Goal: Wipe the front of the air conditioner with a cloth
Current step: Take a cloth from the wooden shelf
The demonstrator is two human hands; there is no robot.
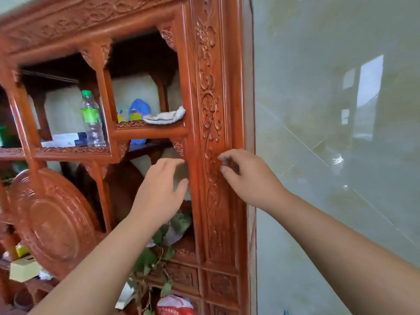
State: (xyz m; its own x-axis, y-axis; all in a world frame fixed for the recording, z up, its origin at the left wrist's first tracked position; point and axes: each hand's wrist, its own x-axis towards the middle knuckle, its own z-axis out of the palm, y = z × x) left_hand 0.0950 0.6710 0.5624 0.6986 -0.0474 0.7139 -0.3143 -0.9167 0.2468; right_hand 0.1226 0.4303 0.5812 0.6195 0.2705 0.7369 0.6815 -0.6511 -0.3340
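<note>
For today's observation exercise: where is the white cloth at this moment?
In the head view, the white cloth lies folded on a small upper shelf of the carved wooden cabinet, right of the plastic bottle, above the left hand.

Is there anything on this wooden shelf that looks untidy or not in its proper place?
Yes, mildly. A crumpled white cloth lies on an upper ledge of the carved shelf, one end hanging over the edge. Lower down, leafy stems spill out of a compartment. Both hands are empty.
</note>
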